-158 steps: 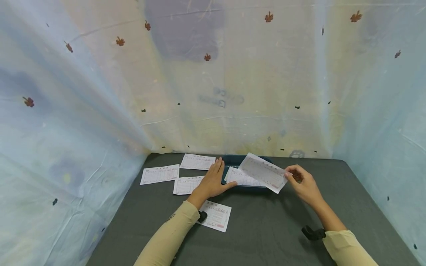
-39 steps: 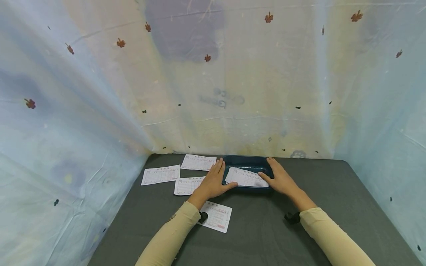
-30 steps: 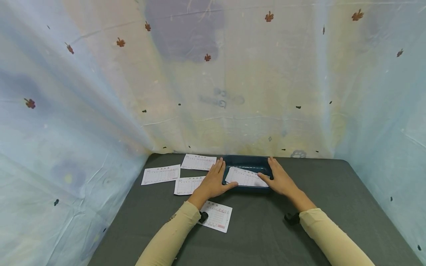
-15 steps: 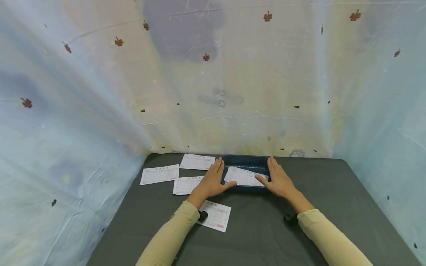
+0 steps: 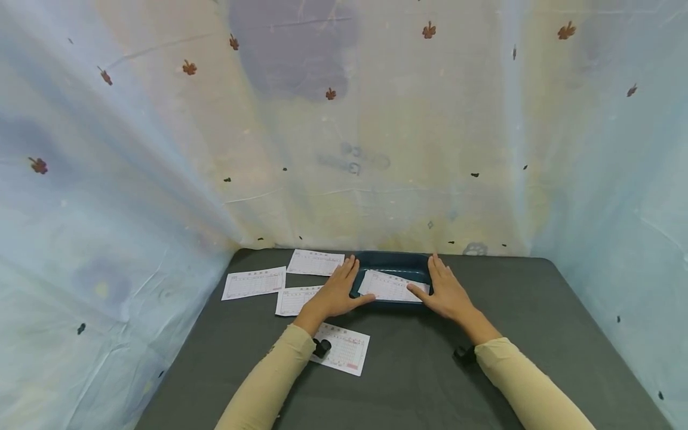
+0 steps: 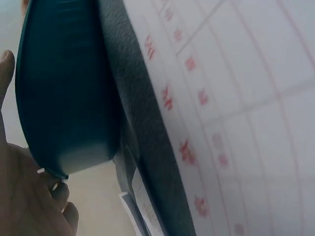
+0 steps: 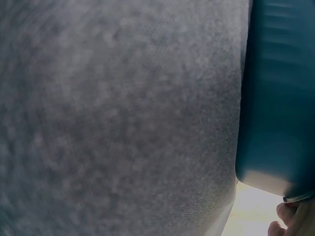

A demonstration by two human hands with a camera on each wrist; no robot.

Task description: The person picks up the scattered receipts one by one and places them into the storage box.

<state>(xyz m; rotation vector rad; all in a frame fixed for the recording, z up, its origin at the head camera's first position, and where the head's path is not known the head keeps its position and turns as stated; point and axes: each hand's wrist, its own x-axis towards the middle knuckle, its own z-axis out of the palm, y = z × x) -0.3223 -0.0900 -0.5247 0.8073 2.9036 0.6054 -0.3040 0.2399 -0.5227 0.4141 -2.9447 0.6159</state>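
A dark teal plastic tray [image 5: 395,258] stands near the table's back edge, with printed paper forms [image 5: 389,286] lying in it. My left hand [image 5: 335,292] rests at the tray's left end, fingers straight and thumb stretched along the front side. At the right end my right hand [image 5: 447,291] lies against the rim, fingers straight, thumb over the forms. In the left wrist view the left hand's fingers [image 6: 59,194] meet the tray's end wall [image 6: 69,98]. The right wrist view shows the tray's outer side [image 7: 280,113], with a few fingertips [image 7: 290,216] below its corner.
Left of the tray lie three loose forms: a back one [image 5: 315,262], a left one [image 5: 254,283] and one partly behind the left hand [image 5: 295,300]. Another form [image 5: 344,349] lies under the left wrist. A patterned curtain [image 5: 376,149] surrounds the dark table [image 5: 430,370].
Earlier my right hand held a form over the tray. That form is out of the hand, which has moved left onto the tray's right end. The left hand stays in place.
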